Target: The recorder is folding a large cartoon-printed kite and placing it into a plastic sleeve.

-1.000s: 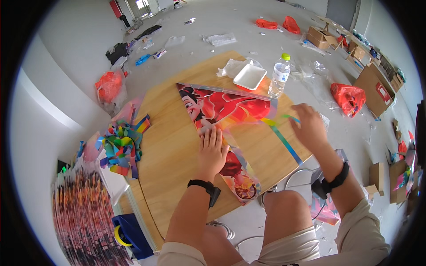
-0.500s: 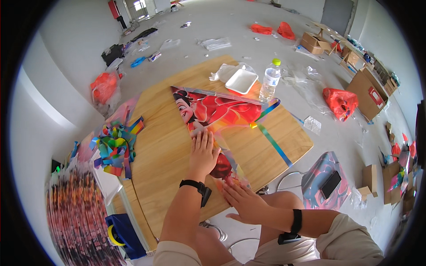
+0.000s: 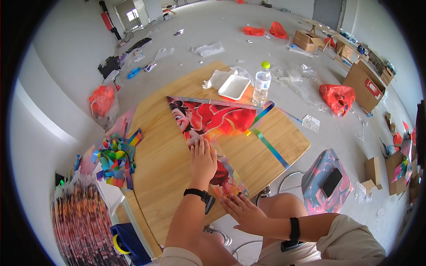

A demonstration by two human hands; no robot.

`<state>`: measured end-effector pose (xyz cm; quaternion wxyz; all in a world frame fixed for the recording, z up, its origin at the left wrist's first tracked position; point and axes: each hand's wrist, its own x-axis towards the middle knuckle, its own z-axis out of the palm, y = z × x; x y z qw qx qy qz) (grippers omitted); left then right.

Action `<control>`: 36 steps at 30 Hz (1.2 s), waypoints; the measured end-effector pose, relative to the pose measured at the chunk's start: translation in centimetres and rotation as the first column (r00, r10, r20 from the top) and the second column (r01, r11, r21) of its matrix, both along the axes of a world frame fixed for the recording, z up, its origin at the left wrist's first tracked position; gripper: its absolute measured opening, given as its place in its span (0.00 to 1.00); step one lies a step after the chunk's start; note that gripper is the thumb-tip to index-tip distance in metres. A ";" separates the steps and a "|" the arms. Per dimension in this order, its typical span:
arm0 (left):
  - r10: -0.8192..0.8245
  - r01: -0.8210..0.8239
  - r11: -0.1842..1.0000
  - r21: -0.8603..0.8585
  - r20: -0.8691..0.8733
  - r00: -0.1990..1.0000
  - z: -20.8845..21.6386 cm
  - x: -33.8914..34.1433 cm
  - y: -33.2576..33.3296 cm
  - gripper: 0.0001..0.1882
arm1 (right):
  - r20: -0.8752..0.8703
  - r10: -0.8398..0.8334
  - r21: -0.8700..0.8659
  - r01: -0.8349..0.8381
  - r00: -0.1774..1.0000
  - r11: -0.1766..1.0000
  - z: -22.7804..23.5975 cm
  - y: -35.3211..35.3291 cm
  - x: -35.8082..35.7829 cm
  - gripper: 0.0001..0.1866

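Note:
A printed kite (image 3: 222,119), red with a cartoon figure, lies on the wooden table (image 3: 162,177), its long straight edge on the far side and a narrow part reaching toward me. My left hand (image 3: 203,163) lies flat on the kite below the cartoon face, fingers stretched out. At the near end of the narrow part, my right hand (image 3: 243,213) rests with extended fingers on the kite's edge, close to the table's front edge. Both hands look open. A rainbow ribbon (image 3: 271,149) runs from the kite's right side across the table.
Past the kite stand a white tray (image 3: 234,86) and a water bottle (image 3: 262,85). At left are a heap of rainbow ribbons (image 3: 116,160), a stack of printed sheets (image 3: 84,221) and a blue holder (image 3: 133,244). A phone (image 3: 332,182) lies on a printed seat at right.
The whole view has shifted a little. Both hands stay at nearly the same places on the kite, the right fingers slightly more spread at its near end.

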<state>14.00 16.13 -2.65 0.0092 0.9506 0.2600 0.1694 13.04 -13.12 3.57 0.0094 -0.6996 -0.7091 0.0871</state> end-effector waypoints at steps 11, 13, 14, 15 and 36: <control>-0.036 0.036 0.999 0.015 -0.038 0.999 0.2 0.5 -0.7 0.36 | 0.048 -0.011 0.043 0.009 0.999 0.999 -0.6 -0.4 0.1 0.64; -0.056 0.056 0.998 0.007 -0.025 0.998 0.3 0.5 -0.6 0.36 | 0.046 -0.003 0.045 0.001 0.999 0.999 -0.5 -0.5 0.0 0.63; -0.046 0.046 0.999 -0.025 0.018 0.999 0.2 0.4 -0.5 0.36 | 0.003 -0.010 0.072 0.010 1.000 0.997 -0.4 -0.4 0.0 0.59; -0.034 0.037 0.998 -0.056 0.060 0.998 0.1 0.1 -0.5 0.36 | -0.040 -0.016 0.097 0.020 0.999 0.995 -0.2 -0.3 0.0 0.56; -0.064 0.066 0.997 -0.048 0.041 0.997 0.4 0.2 -0.5 0.36 | -0.150 -0.219 0.402 0.262 0.964 0.877 -3.4 11.6 12.3 0.32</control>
